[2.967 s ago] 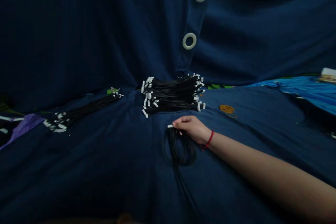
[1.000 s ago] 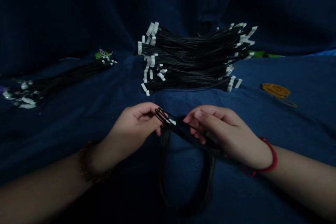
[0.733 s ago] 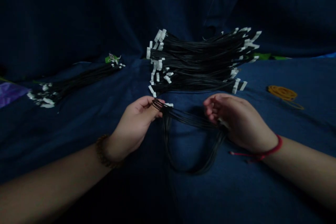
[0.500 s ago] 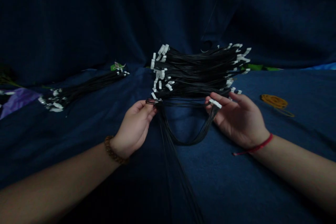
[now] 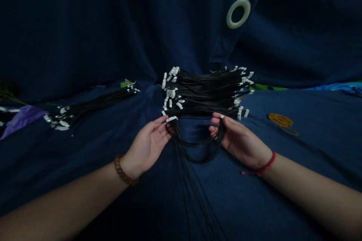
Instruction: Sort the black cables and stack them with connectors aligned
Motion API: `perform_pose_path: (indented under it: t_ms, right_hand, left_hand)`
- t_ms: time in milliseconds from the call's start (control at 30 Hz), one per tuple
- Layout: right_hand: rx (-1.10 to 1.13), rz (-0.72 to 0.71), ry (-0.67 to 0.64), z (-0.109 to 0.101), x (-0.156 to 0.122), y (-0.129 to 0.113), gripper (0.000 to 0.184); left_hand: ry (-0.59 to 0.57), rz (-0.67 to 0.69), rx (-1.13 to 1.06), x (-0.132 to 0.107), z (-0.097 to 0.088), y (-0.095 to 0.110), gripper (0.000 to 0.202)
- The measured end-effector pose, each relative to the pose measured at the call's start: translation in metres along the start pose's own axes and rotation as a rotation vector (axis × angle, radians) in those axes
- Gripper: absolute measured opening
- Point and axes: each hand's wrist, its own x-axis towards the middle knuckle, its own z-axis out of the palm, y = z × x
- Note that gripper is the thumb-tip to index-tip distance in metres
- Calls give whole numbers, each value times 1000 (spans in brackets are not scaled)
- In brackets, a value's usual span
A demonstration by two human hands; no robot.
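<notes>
Between my hands, a bundle of thin black cables (image 5: pixel 201 161) sags in a U. My left hand (image 5: pixel 148 143) has its fingertips closed at one end of it, by a white connector (image 5: pixel 171 119). At the other end, my right hand (image 5: pixel 243 143) pinches the cables between thumb and fingers, with a small bit of white connector showing at the tips. Loose black wires (image 5: pixel 199 196) trail from the left end down past the bottom of the view. Just behind my fingers lies a wide pile of black cables (image 5: pixel 209 92) with white connectors at both sides.
A smaller bunch of black cables (image 5: pixel 96 104) lies to the left, near purple cloth (image 5: pixel 24 118). Orange rubber bands (image 5: pixel 279 119) rest on the right. Behind, a dark blue curtain (image 5: pixel 113 26) hangs, with a pale ring (image 5: pixel 229 19) in front of it.
The view has tilted up and shifted a little. My right hand has come closer to my left, and a white connector now faces up at my left fingertips. The cable loop is narrower.
</notes>
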Motion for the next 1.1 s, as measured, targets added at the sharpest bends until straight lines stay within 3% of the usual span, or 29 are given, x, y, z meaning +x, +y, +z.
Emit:
perform_pose_path:
  t_ms: [200, 333, 500, 600, 700, 867, 1100]
  right_hand:
    - [-76, 14, 3, 4, -2, 0, 19]
    - [-257, -29, 16, 10, -4, 6, 25]
    - [-543, -174, 149, 9, -9, 14, 24]
    - [-662, -219, 181, 11, -14, 13, 23]
    - [-715, -212, 142, 24, -22, 13, 25]
    - [-748, -217, -37, 44, -36, 24, 31]
    - [-918, -331, -104, 39, -44, 31, 19]
  left_hand:
    - [-175, -111, 101, -8, 3, 2, 26]
    - [-187, -141, 223, -13, 9, -1, 25]
    - [-214, -108, 465, -14, 6, -5, 28]
    - [-207, -123, 473, -16, 5, -7, 24]
    - [-209, -180, 388, -25, 10, -11, 17]
    - [-208, -249, 357, -45, 25, -18, 16]
    - [-186, -254, 427, -55, 29, -21, 19]
